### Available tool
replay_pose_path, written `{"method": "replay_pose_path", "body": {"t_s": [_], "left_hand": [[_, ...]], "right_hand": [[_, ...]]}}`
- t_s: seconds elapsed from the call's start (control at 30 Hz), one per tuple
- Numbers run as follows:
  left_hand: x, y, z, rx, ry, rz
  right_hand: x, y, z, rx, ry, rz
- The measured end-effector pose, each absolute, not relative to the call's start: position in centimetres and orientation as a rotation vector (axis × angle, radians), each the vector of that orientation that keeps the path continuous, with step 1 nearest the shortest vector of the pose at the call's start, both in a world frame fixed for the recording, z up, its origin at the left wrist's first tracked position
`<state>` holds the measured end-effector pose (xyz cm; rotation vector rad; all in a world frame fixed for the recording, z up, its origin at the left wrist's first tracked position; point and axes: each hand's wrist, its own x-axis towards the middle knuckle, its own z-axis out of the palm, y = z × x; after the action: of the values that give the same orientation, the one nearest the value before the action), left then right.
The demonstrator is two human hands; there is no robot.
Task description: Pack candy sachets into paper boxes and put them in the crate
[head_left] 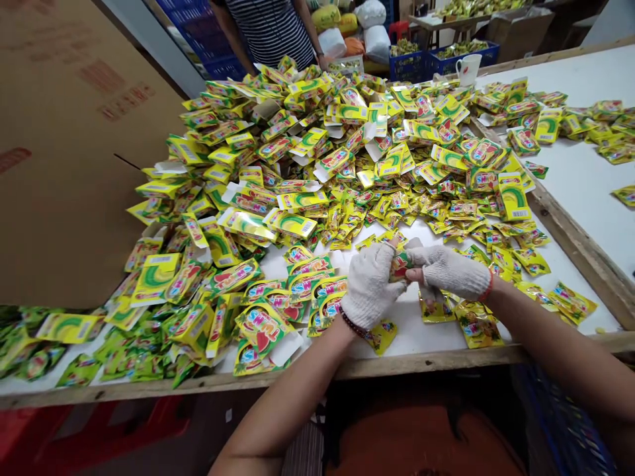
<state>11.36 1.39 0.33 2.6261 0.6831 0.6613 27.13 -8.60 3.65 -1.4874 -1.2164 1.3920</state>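
In white knit gloves with bare fingertips, my two hands meet just above the near part of the table. My left hand (368, 285) is closed around a small green-and-red printed candy box (399, 266), largely covered by the fingers. At the box's right end, my right hand (452, 272) pinches it between thumb and fingers. Yellow candy packets (479, 325) lie below and to the right of my right hand. Left of my left hand, several flattish yellow-and-green candy boxes (265, 330) overlap in rows.
A large heap of candy boxes (297, 205) and packets covers the table's middle and back. Green packets (131, 354) lie at the near left, beside a big cardboard carton (74, 165). A wooden strip (570, 231) divides the tabletop. Beyond stand a white mug (468, 70) and a person in stripes (272, 30).
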Motion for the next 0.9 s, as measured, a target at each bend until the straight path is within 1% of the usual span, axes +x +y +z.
{"method": "replay_pose_path", "body": {"t_s": [0.13,0.23,0.3,0.37,0.4,0.47,0.53,0.7,0.9], "left_hand": [[10.7,0.4,1.0,2.102,0.488,0.483],[9.4,-0.8,1.5,1.817,0.542,0.453],[8.5,-1.7,1.7,1.621,0.596,0.471],[7.9,-2.6,1.6,1.456,0.628,0.489],[7.6,-3.0,1.4,1.401,0.631,0.491],[7.4,-3.8,0.8,1.344,0.603,0.475],[7.4,-4.4,0.0,1.32,0.567,0.48],[6.6,-5.1,-2.3,1.502,0.668,0.716],[5.0,-4.2,-1.7,1.826,0.621,0.73]], "right_hand": [[26.7,-9.5,4.0,-1.624,-1.462,1.072],[25.6,-11.4,4.1,-1.598,-1.564,0.757],[24.5,-13.0,3.6,-1.601,-1.456,0.475],[23.4,-14.4,2.7,-1.583,-1.231,0.339],[22.9,-14.9,2.1,-1.561,-1.119,0.375],[22.1,-15.6,0.6,-1.511,-0.951,0.561],[21.4,-15.8,-0.6,-1.507,-0.886,0.672],[20.9,-15.4,-1.4,-1.696,-1.061,0.532],[21.2,-14.8,-0.4,-1.766,-1.255,0.546]]}}
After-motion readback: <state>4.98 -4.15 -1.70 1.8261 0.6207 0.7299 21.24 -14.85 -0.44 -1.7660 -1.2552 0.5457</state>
